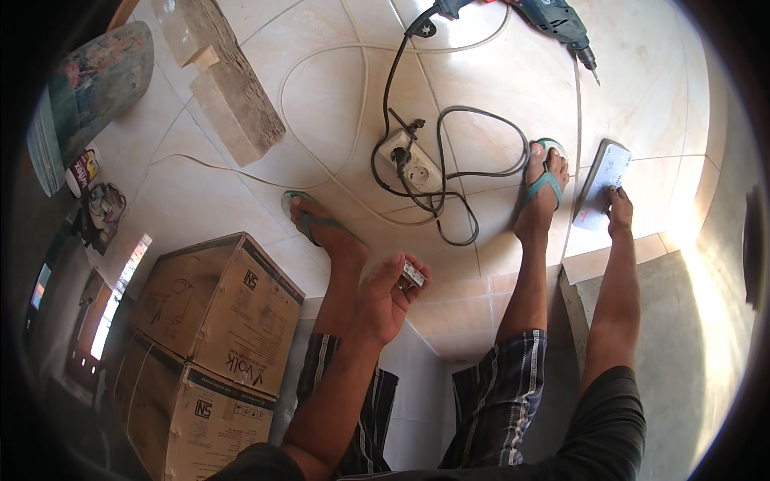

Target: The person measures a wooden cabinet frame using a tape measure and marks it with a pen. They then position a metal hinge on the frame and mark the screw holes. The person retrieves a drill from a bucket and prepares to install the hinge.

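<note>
In front of my left shin, my left hand (385, 305) is closed with its palm turned up. Between its thumb and fingers is a small silvery metal piece (412, 276); its exact kind is too small to make out. Off to the right, beside my right foot, my right hand (620, 212) grips the near right edge of a flat, pale grey rectangular box (603, 183) with dark edges and handwriting on top. The box lies at or just above the tiled floor (513, 264); which of the two I cannot tell.
A power strip (417, 171) with a black plug and looped cable lies between my feet. A power drill (565, 30) rests at the far right. Wooden blocks (233, 112) and a paint-stained bucket (104, 80) stand far left. Stacked cardboard boxes (257, 321) are near left.
</note>
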{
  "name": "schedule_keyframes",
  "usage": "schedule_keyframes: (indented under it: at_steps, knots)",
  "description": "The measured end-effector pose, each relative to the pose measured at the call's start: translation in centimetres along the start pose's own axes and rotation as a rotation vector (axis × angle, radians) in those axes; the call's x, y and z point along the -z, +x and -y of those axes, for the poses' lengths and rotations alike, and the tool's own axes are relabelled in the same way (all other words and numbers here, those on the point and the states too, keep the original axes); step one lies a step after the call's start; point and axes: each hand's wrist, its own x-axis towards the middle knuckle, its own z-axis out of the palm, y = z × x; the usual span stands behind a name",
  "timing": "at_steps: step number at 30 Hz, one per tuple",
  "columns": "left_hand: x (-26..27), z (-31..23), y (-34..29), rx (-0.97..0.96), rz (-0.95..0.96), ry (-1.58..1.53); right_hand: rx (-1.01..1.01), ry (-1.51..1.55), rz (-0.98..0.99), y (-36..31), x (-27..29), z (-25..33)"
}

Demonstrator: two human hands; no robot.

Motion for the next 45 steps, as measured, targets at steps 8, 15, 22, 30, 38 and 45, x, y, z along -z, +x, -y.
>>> schedule_keyframes:
  at_steps: [8, 15, 22, 30, 38, 45]
  knots:
    - [-1.4, 0.1, 0.1, -0.048, -0.035, 0.099, 0.665, -0.530, -0.375, -8.5, -4.8, 3.7]
    - [-1.0, -0.4, 0.7, -0.141, -0.021, 0.249, 0.442, -0.190, 0.353, -33.9, -15.8, 9.2]
    - [-4.3, 0.7, -0.7, -0.395, 0.062, 0.686, -0.050, 0.773, 0.720, -41.9, -23.2, 11.4]
    - [-6.2, 4.8, -3.3, -0.720, 0.239, 1.208, 0.045, 0.418, 0.653, -39.3, -24.5, 12.8]
    - [-6.8, 6.3, -3.6, -0.710, 0.383, 1.179, -0.215, 1.141, 0.777, -31.1, -17.1, 10.8]
    - [-5.0, 7.1, -2.1, -0.387, 0.264, 1.116, 0.176, 0.385, -0.173, -12.7, -6.6, 5.7]
